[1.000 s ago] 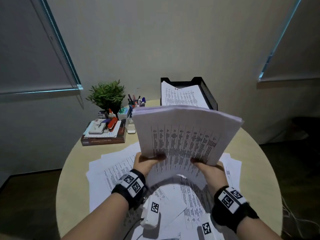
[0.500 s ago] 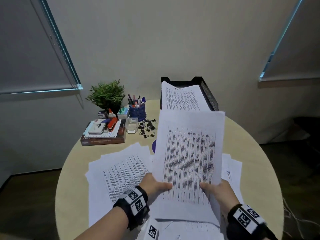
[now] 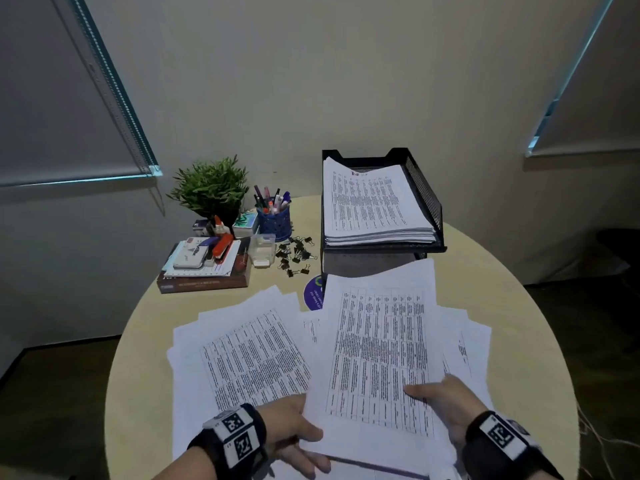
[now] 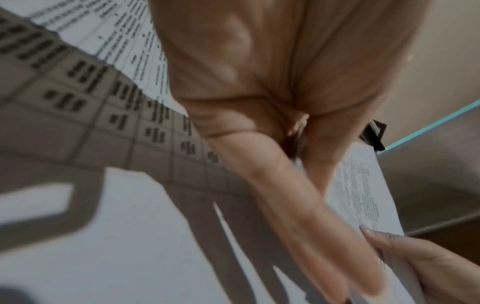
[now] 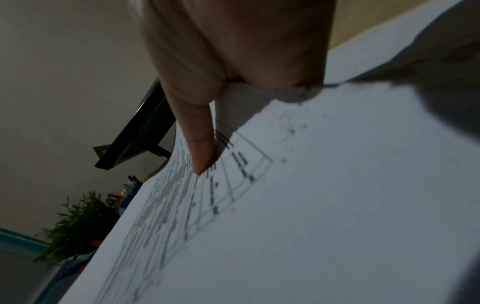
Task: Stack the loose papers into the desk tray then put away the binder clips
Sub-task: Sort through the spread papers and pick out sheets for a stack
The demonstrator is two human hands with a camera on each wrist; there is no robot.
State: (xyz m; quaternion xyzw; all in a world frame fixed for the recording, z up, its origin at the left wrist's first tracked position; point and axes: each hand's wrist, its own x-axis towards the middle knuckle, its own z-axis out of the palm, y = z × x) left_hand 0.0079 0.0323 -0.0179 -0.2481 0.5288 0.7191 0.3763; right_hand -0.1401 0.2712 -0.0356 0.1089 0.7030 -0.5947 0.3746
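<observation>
I hold a sheaf of printed papers point(image 3: 377, 348) low over the round table. My left hand point(image 3: 298, 441) grips its lower left edge, fingers underneath. My right hand point(image 3: 440, 396) pinches the lower right, thumb on the print. The right wrist view shows that thumb point(image 5: 200, 144) pressed on the sheaf point(image 5: 285, 205). More loose papers point(image 3: 249, 355) lie fanned under and left of the sheaf. The black mesh desk tray point(image 3: 424, 188) stands at the back with a stack of papers point(image 3: 370, 206) in it. Several black binder clips point(image 3: 294, 254) lie scattered left of the tray.
At the back left stand a potted plant point(image 3: 211, 188), a blue pen cup point(image 3: 273, 220), a small clear box point(image 3: 262, 249) and a book pile point(image 3: 204, 268) topped with a stapler. A purple disc point(image 3: 313, 296) peeks out beside the sheaf. Bare tabletop point(image 3: 519, 306) shows on the right.
The sheaf stood raised and upright before my face; both hands have brought it down and tipped it flat, close over the papers on the table. Tray and clips are now unhidden.
</observation>
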